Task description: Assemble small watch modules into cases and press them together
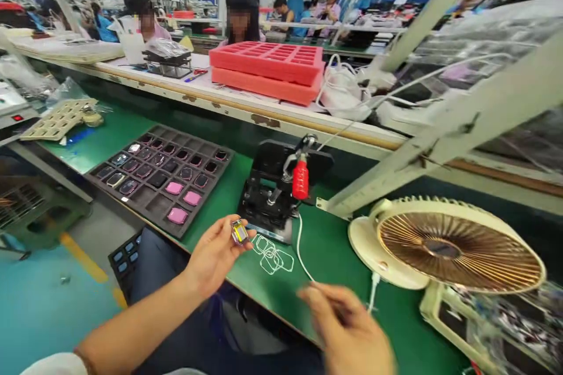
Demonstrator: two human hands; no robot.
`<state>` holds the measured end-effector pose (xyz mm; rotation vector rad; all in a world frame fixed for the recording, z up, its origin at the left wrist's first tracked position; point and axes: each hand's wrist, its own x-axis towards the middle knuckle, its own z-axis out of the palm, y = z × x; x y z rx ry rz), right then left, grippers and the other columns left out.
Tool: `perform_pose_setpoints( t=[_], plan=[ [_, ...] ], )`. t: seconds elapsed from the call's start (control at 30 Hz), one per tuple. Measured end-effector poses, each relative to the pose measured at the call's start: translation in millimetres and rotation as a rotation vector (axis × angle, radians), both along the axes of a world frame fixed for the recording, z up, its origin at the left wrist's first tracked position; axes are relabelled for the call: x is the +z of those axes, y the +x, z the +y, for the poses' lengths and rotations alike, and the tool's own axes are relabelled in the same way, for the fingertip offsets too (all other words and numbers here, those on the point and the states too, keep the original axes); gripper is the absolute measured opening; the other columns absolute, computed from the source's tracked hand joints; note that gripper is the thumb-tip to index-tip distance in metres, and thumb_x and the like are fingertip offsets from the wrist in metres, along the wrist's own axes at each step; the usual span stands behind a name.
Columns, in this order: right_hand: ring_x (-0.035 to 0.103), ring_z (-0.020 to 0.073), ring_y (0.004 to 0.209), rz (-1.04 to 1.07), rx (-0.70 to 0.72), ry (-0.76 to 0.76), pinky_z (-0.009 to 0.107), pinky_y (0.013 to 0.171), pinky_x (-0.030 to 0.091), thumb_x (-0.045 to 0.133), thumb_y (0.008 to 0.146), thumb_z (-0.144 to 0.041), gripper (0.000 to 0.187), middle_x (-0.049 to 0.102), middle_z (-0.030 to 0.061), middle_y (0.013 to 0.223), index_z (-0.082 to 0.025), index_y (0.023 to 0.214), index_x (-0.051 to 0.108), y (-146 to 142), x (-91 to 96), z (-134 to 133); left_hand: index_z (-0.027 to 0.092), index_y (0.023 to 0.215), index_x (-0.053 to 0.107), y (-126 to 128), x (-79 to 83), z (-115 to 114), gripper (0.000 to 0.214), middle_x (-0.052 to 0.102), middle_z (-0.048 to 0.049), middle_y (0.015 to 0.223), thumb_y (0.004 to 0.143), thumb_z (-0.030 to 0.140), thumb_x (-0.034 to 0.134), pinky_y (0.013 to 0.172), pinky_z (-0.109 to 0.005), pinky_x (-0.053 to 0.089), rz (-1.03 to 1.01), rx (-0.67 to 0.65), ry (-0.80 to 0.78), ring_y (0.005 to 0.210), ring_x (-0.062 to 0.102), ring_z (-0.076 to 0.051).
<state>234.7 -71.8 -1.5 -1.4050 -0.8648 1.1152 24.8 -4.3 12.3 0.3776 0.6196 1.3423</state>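
Observation:
My left hand [215, 255] is closed on a small smartwatch case [240, 232], gripped at its edges by the fingertips. Yellow and silver parts show in the open face of the case. Blurred by motion, my right hand [347, 325] hovers over the front of the bench with thumb and forefinger pinched; whatever is between them is too smeared to name. Several thin white ring-shaped gaskets [273, 255] lie overlapping on the green mat, between the two hands. Behind them stands a black clamp press [270, 193] with a red handle [301, 179].
A dark compartment tray [160, 202] holding several watch cases lies to the left. At right, a cream fan [444, 249] stands beside a slanted post [440, 129]. Red foam trays [266, 70] are stacked on the shelf. A white cable [299, 249] crosses the mat. Co-workers sit beyond.

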Motion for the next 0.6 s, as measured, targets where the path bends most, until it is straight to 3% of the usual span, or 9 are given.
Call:
perform_pose_setpoints(
  t=[0.07, 0.13, 0.23, 0.37, 0.47, 0.6],
  plan=[
    [0.047, 0.0083, 0.048, 0.170, 0.059, -0.039, 0.023, 0.043, 0.039, 0.091, 0.079, -0.063, 0.053, 0.075, 0.0063, 0.086, -0.018, 0.098, 0.074, -31.6, 0.3, 4.7, 0.019, 0.111, 0.078, 3.7, 2.3, -0.7, 0.024, 0.076, -0.0101, 0.121, 0.097, 0.039, 0.079, 0.092, -0.040, 0.060, 0.042, 0.034, 0.042, 0.114, 0.075, -0.029],
    [0.031, 0.0029, 0.042, 0.384, 0.159, -0.062, 0.021, 0.040, 0.026, 0.096, 0.071, -0.063, 0.057, 0.075, 0.0065, 0.081, -0.017, 0.095, 0.075, -65.8, 6.4, 19.3, 0.020, 0.108, 0.079, 3.4, 5.1, -3.1, 0.022, 0.075, -0.0093, 0.124, 0.095, 0.036, 0.082, 0.092, -0.039, 0.061, 0.103, 0.083, 0.088, 0.111, 0.076, -0.028],
    [0.024, 0.0001, 0.041, 0.580, 0.269, -0.078, 0.020, 0.041, 0.019, 0.100, 0.069, -0.057, 0.051, 0.069, 0.0011, 0.071, -0.016, 0.090, 0.076, -98.0, 18.8, 37.1, 0.023, 0.110, 0.079, -1.1, 9.1, -6.4, 0.024, 0.073, -0.0082, 0.127, 0.090, 0.033, 0.086, 0.093, -0.041, 0.062, 0.158, 0.145, 0.139, 0.109, 0.076, -0.027],
    [0.020, -0.0002, 0.040, 0.680, 0.296, -0.129, 0.019, 0.039, 0.016, 0.101, 0.067, -0.055, 0.050, 0.052, -0.0072, 0.055, -0.015, 0.082, 0.076, -103.9, 22.8, 43.6, 0.026, 0.126, 0.075, -4.0, 11.1, -7.7, 0.043, 0.073, -0.0070, 0.122, 0.086, 0.030, 0.089, 0.101, -0.047, 0.061, 0.135, 0.184, 0.153, 0.114, 0.076, -0.032],
    [0.019, -0.0001, 0.040, 0.701, 0.297, -0.136, 0.018, 0.039, 0.016, 0.100, 0.068, -0.058, 0.051, 0.043, -0.0092, 0.051, -0.014, 0.077, 0.075, -102.5, 19.6, 42.9, 0.024, 0.124, 0.075, -2.9, 9.8, -7.0, 0.044, 0.075, -0.0102, 0.125, 0.084, 0.033, 0.091, 0.104, -0.049, 0.059, 0.145, 0.169, 0.140, 0.114, 0.077, -0.034],
    [0.018, 0.0004, 0.041, 0.718, 0.297, -0.134, 0.017, 0.040, 0.017, 0.099, 0.071, -0.059, 0.051, 0.034, -0.0116, 0.049, -0.015, 0.077, 0.075, -102.4, 18.4, 40.6, 0.022, 0.121, 0.076, -1.7, 6.8, -5.7, 0.042, 0.078, -0.0128, 0.128, 0.083, 0.033, 0.092, 0.100, -0.044, 0.060, 0.149, 0.146, 0.145, 0.111, 0.079, -0.032]
  ],
)
